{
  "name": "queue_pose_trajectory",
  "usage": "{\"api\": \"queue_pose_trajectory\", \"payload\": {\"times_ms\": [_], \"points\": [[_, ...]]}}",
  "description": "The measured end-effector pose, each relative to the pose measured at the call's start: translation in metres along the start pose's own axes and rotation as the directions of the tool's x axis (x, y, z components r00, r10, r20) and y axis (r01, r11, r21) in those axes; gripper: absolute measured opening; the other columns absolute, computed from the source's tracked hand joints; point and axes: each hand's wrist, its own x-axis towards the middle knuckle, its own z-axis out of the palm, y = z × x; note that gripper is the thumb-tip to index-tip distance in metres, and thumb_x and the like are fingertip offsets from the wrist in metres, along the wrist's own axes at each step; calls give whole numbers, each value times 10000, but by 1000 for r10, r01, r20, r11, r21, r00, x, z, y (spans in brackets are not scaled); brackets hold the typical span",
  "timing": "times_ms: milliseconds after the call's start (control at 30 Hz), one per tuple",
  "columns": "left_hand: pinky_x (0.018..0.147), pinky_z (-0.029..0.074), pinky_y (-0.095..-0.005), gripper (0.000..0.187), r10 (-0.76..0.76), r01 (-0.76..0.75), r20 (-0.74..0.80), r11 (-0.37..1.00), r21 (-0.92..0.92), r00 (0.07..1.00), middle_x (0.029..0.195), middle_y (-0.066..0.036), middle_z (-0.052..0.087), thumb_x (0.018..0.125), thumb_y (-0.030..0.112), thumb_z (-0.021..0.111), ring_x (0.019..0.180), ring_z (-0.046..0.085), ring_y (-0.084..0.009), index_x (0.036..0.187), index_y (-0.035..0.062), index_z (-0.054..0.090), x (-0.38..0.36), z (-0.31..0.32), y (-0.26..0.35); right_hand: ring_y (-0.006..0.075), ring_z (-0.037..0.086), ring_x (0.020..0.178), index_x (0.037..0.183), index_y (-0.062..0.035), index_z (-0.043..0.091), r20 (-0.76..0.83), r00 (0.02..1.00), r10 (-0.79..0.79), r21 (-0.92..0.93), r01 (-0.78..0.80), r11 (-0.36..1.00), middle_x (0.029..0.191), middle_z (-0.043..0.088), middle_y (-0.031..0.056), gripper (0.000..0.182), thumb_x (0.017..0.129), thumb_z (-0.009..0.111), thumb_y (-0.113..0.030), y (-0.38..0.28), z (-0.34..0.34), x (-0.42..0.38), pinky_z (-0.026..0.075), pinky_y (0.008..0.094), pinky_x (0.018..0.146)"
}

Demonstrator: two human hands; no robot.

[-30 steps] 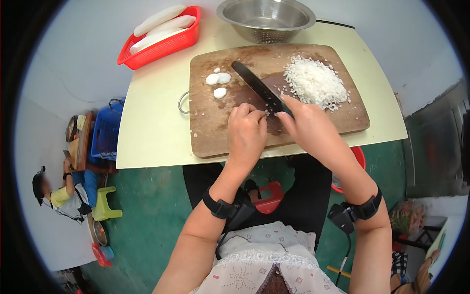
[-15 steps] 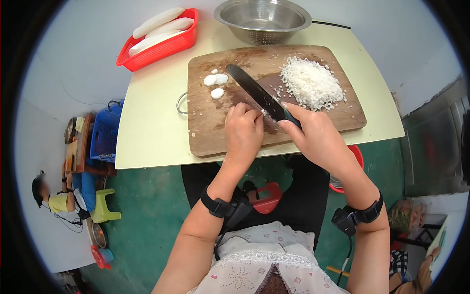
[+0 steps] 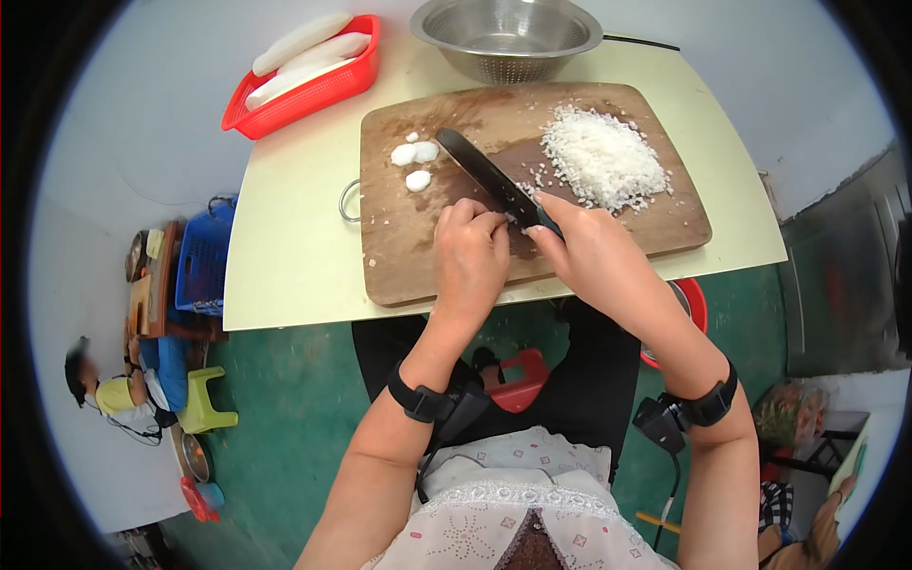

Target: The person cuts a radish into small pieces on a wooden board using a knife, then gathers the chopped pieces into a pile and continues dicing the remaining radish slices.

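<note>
Left-hand (image 3: 469, 258) fingers: curled, bunched together, tips at a small white piece (image 3: 510, 218) on the board, right beside the blade. Firm pinch or light press, can't tell; the hand hides most of the contact. Right hand (image 3: 597, 249) is closed round the handle of the knife (image 3: 482, 173), thumb and forefinger up near the heel. Blade runs diagonally, tip toward the far left of the board. Whether the edge touches wood isn't clear.

Step in hand, by my read: fine chopping, small stuff at the blade. Another cut would call for left fingertips tucked back, piece steady, blade guided close to the knuckles.

Further out: pile of chopped white bits (image 3: 606, 157) on the right of the cutting board (image 3: 408, 242), crumbs between it and the knife. Larger white pieces (image 3: 418, 180) sit on the left side. Past the board on the table (image 3: 285, 228): red basket (image 3: 313, 98) with long white vegetables (image 3: 302, 45), steel colander (image 3: 503, 66). Another person (image 3: 116, 394) is at a separate work spot, far left.

Vs half a second ago: right hand has moved in closer to the left, handle mostly covered now, less of the blade's flat showing. Left hand about the same. Pile and larger pieces unchanged on the board.
</note>
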Motion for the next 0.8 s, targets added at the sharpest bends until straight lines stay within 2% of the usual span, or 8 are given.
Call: {"api": "queue_pose_trajectory", "payload": {"times_ms": [100,200,400,600,800], "points": [[723,464,-380,74,2,-2,-14,1000,-18,1000,800,-131,592,730,15,655,791,575,-299,785,-21,690,1,0,1,445,592,712,917,57,584,30,1000,4,61,-6,998,711,598,272,199,869,586,-136,4,-7,9,472,487,625],[715,467,-380,72,9,-10,-36,1000,-21,999,798,-134,595,733,11,654,782,582,-299,786,-24,689,0,-1,-2,444,587,714,881,65,587,33,990,138,70,-140,988,709,594,274,198,867,592,-132,-7,-18,9,470,480,621],[697,471,-381,63,-16,13,-54,999,-51,998,782,-131,597,733,4,650,759,589,-300,776,-26,685,0,1,-2,435,595,688,927,76,584,17,999,32,74,-33,997,681,589,273,217,859,605,-129,-7,-18,-6,477,472,610],[702,470,-381,62,5,-5,-44,1000,-18,999,783,-128,595,725,-3,643,762,585,-301,767,-25,683,0,0,-1,421,612,694,1011,78,581,23,999,28,14,-28,999,687,600,271,263,854,608,-131,-8,-12,-9,493,472,624],[715,468,-383,72,9,-9,-37,1000,-10,999,792,-128,594,719,-4,644,774,581,-302,775,-22,686,-1,1,-3,427,611,703,967,68,577,69,997,38,38,-40,998,692,606,261,239,858,598,-143,-6,-7,-1,496,478,634]]}}
